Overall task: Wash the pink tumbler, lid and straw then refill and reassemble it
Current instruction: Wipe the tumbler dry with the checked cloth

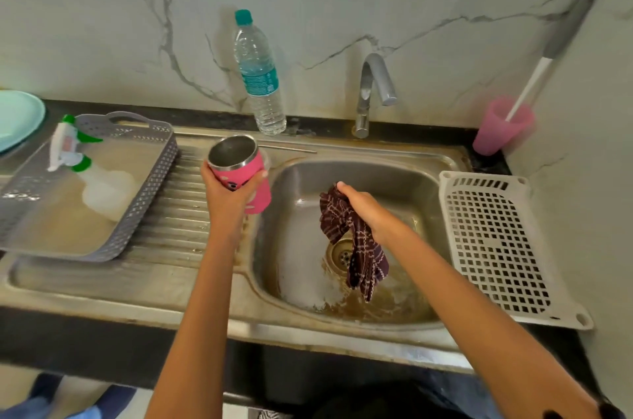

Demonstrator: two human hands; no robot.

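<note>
head view looks down on a steel sink set in a dark table. the left grip [224, 194] is wrapped round the pink tumbler [239, 175], fingers curled about its body just under the steel rim. it holds the tumbler tilted, mouth up, at the left edge of the sink basin [394, 178]. no lid is on it and the bare steel inside shows; whether there is water in it i cannot tell. the right grip [368, 209] is clenched on a dark patterned cloth [356, 247], which hangs limp below it over the drain [342, 255]. just beyond the left grip a thin metal rod, likely the straw [287, 148], lies on the sink's back ledge. the lid i cannot make out. farther beyond stands a water bottle [260, 75], and the tap [375, 86] rises beyond the right grip.

the tumbler looks rigid and probably light while empty, but its smooth coat should turn slick once wet or soapy. a full wrap round the body, thumb opposite fingers as now, seems safer than a rim pinch and leaves the mouth free for the cloth. the cloth is soft and will bunch, so it needs pushing in. the straw would roll; a pinch at mid-length suits it.
</note>
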